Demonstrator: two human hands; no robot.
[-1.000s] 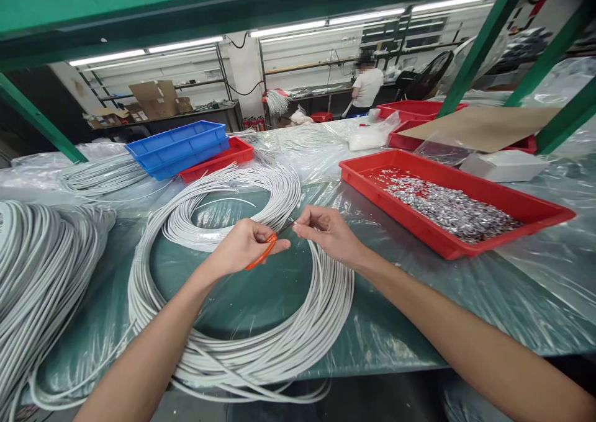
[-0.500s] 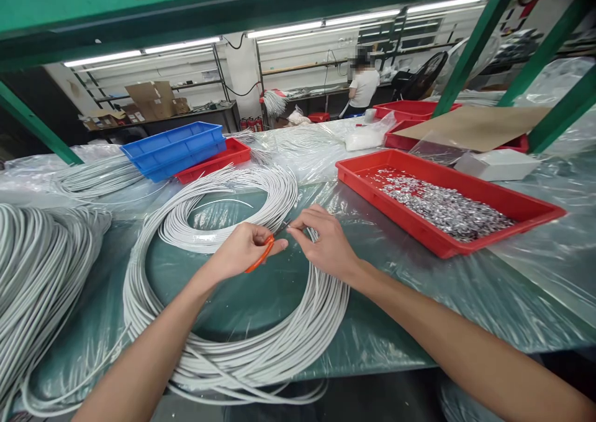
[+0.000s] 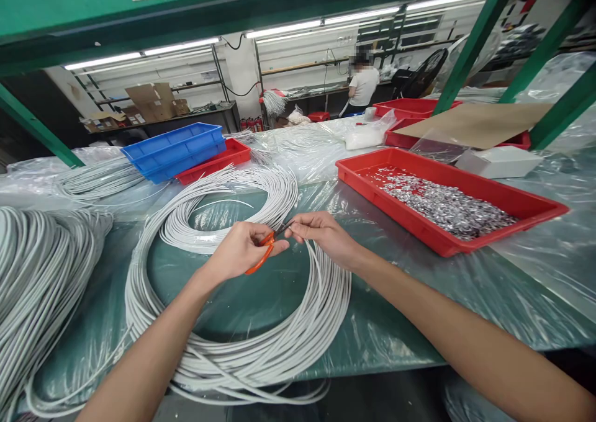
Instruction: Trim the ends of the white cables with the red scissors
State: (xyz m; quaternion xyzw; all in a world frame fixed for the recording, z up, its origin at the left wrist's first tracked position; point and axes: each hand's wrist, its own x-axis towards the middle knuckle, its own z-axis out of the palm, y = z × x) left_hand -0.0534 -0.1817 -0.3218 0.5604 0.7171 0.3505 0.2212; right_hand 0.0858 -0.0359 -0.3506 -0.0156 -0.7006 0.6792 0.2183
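Note:
Orange-handled scissors are gripped in my left hand, their dark blades pointing right toward my other fingers. My right hand is closed in a pinch at the blade tips, on what looks like the end of a white cable rising from the coil. Its exact tip is hidden by the fingers. Below both hands lies a large coil of white cable, and just behind them a smaller coil overlaps it.
A red tray of small shiny metal pieces stands at right. A blue bin rests on a red tray behind the coils. More cable is heaped at left. Green shelf posts frame the plastic-covered table; a person stands far back.
My right hand has tilted slightly, its fingers flatter and lower beside the blade tips. The left hand with the scissors stays almost in place.

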